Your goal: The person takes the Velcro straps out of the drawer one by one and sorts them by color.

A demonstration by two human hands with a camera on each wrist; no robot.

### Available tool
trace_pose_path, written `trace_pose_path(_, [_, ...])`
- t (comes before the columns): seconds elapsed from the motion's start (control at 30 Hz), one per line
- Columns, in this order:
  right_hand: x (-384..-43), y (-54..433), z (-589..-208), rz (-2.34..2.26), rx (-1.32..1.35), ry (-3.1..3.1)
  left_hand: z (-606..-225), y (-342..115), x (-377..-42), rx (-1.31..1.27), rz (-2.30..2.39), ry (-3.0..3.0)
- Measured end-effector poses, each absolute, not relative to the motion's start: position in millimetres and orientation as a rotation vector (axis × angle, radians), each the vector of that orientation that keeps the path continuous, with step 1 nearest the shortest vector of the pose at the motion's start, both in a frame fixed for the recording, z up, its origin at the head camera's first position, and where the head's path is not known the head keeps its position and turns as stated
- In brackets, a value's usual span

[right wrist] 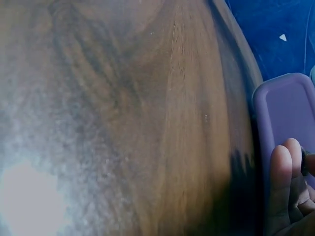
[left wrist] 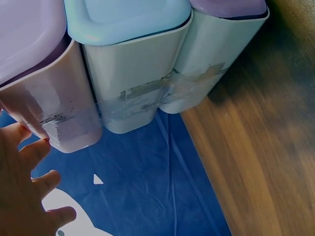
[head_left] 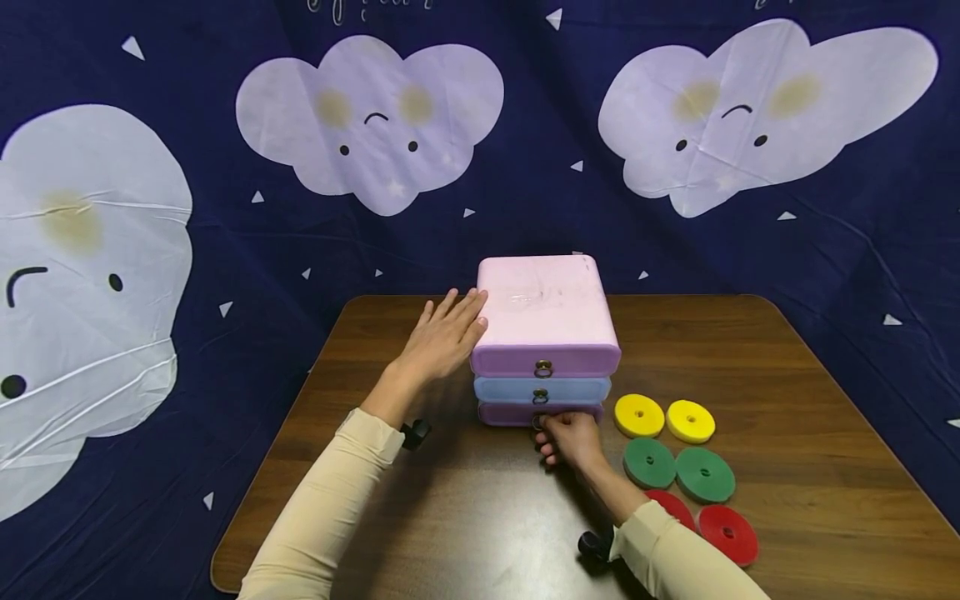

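A small three-drawer cabinet (head_left: 543, 304) with a pink top stands on the table. Its top drawer (head_left: 506, 362) is purple, the middle one (head_left: 502, 389) light blue and the bottom drawer (head_left: 498, 414) purple, each with a ring pull. Fingers spread, my left hand (head_left: 442, 343) rests against the upper left side of the cabinet; the left wrist view shows the fingertips at the pink casing (left wrist: 64, 115). My right hand (head_left: 573, 437) pinches the bottom drawer's ring pull (head_left: 537, 422) between thumb and finger. In the right wrist view those fingers partly cover the purple drawer front (right wrist: 285, 110).
To the right of the cabinet lie flat rolls in pairs: yellow rolls (head_left: 639, 415), green rolls (head_left: 705, 475) and red rolls (head_left: 727, 535). Clear tape (left wrist: 135, 98) runs across the cabinet's side. Behind the wooden table (head_left: 465, 517) hangs a dark blue cloud-print cloth (head_left: 540, 167).
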State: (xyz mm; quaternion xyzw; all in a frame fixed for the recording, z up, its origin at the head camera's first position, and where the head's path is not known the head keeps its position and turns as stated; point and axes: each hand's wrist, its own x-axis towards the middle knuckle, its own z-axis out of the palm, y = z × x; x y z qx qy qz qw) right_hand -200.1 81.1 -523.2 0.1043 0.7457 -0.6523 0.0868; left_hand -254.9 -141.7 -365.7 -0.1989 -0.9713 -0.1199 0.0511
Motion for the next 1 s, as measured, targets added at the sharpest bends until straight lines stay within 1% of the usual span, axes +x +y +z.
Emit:
trace_pose_path(0.13, [-196.7,86.1,-518.3,-1.897,0.274,2.269,-366.4,-141.1,-254.0,-0.598,-0.398,-2.956])
trace_pose_path(0.27, [-186.1,94.9,-507.1,-1.876,0.239,2.315,-368.4,-141.1,-253.1,-0.595,-0.431,-2.957])
trace_pose_path(0.47, [-161.0,110.5,-471.7,-1.912,0.13,2.36,-370.8,-142.0,-251.6,-0.587,-0.45,-2.955])
trace_pose_path(0.6, [-147.0,122.5,-444.2,-1.893,-0.018,2.469,-371.0,-142.4,-250.8,-0.574,-0.442,-2.952])
trace_pose_path(0.73, [-134.6,134.1,-423.3,-1.738,-0.199,2.789,-370.3,-141.6,-250.7,-0.573,-0.422,-2.945])
trace_pose_path(0.87, [-123.3,144.3,-411.5,-1.51,-0.353,3.165,-369.5,-141.0,-249.1,-0.544,-0.349,-2.94])
trace_pose_path(1.0, [-116.1,153.4,-407.4,-1.432,-0.532,3.36,-366.3,-141.9,-242.2,-0.478,-0.321,-2.898])
